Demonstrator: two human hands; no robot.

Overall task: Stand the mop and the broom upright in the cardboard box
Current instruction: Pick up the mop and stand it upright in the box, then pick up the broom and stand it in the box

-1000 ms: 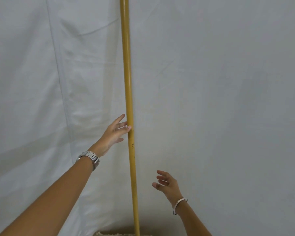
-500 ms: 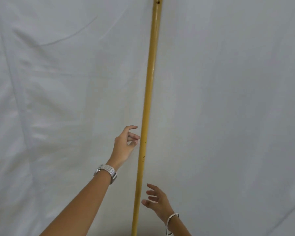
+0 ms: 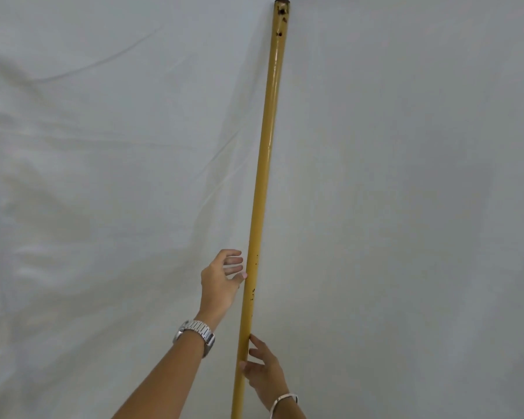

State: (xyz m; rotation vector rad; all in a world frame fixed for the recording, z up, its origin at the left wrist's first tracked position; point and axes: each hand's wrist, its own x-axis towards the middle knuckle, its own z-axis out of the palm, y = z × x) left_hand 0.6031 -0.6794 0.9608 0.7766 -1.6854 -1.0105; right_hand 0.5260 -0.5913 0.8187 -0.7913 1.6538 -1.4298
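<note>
A long yellow pole handle (image 3: 262, 192) stands almost upright against the white cloth, leaning slightly right at its top, where a dark cap shows. Its lower end runs out of the bottom of the frame, so I cannot tell whether it belongs to the mop or the broom. My left hand (image 3: 221, 279), with a metal watch on the wrist, is just left of the pole, fingers apart and fingertips touching it. My right hand (image 3: 263, 373), with a thin bracelet, is lower and on the right side, fingers spread and resting against the pole. The cardboard box is out of view.
A wrinkled white cloth backdrop (image 3: 103, 146) fills the whole view behind the pole.
The view has tilted upward, bringing the pole's top end into sight. My right hand has moved in from a gap to touch the pole; my left hand stays beside it with fingers loosely apart.
</note>
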